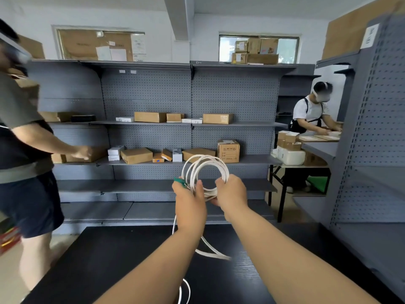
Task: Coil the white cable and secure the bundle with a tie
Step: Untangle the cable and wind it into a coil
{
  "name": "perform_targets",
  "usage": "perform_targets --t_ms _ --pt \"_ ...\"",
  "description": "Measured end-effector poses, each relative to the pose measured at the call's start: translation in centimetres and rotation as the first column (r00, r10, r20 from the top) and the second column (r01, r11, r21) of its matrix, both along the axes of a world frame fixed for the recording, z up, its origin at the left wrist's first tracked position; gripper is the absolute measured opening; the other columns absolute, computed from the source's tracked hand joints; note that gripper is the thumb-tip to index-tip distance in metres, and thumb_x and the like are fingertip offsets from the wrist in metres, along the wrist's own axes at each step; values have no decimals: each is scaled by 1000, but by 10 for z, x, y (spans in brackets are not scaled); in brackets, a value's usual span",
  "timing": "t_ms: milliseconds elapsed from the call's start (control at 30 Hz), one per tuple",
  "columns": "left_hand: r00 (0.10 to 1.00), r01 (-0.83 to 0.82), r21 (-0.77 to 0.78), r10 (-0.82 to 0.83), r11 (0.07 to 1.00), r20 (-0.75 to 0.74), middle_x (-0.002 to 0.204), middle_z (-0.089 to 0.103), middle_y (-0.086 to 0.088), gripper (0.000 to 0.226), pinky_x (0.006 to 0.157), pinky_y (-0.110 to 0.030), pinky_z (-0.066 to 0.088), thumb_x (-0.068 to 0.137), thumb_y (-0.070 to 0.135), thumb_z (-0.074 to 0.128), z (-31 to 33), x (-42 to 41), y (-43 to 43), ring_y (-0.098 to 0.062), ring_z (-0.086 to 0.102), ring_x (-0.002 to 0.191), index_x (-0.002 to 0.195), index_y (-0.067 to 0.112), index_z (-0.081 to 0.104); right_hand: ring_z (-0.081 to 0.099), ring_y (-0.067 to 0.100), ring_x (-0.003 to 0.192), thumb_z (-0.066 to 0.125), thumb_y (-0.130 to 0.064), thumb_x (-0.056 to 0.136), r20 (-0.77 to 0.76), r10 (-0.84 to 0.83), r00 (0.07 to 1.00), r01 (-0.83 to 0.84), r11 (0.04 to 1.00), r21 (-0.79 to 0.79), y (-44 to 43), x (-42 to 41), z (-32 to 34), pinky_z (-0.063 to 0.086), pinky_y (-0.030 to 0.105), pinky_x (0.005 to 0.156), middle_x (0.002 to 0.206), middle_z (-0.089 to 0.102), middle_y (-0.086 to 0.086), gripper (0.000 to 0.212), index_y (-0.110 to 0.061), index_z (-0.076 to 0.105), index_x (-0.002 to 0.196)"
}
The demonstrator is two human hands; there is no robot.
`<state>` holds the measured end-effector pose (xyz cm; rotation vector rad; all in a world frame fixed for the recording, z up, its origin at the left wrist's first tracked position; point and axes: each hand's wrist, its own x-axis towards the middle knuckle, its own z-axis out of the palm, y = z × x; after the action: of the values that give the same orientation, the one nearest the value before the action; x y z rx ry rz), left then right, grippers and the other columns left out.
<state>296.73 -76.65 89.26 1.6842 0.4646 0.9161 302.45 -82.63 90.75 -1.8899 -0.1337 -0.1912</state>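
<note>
Lower arc of the white cable (pixel 205 159) coil is hidden by the left hand (pixel 189 200) and right hand (pixel 232 194); its tail is cut off at the bottom edge. The green tie (pixel 179 181) is mostly covered by the left hand. Print on the cardboard box (pixel 228 151) can't be read.

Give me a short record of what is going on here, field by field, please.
Activity: coiling a white cable
Left hand: grips the loops at lower left, next to a small green piece
Right hand: grips the loops at lower right
Loops: several, held upright above the dark table
Loose end: trails down over the table
Tie: none visible round the bundle
Background: grey shelves holding cardboard boxes
</note>
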Motion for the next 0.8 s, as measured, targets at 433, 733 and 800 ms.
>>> perform_targets --t_ms 433,733,800 --pt "996 84 102 -82 991 -24 75 56 1 26 50 -9 36 96 19 47 19 -13 70 -6 50 64 109 -3 47 67 32 91 48 -12 96 -202 304 931 -231 920 316 46 -24 4 60 42 70 106 63 20 18 -4 54 111" --pt "976 167 465 -78 869 -205 69 44 -2 12 55 -32 29 95 4 31 23 -18 116 -18 41 62 92 12 39 57 27 96 52 -12 89 280 308 909 -137 857 -497 62 -22 27 49 38 80 130 50 12 60 -16 21 141" --pt "962 220 556 -82 802 -262 68 42 2 15 54 -29 25 93 -1 31 24 -18 125 -16 41 62 93 13 38 56 31 105 51 -10 90 340 399 851 -112 772 -625 67 -21 30 49 41 85 147 31 12 73 -22 7 147"
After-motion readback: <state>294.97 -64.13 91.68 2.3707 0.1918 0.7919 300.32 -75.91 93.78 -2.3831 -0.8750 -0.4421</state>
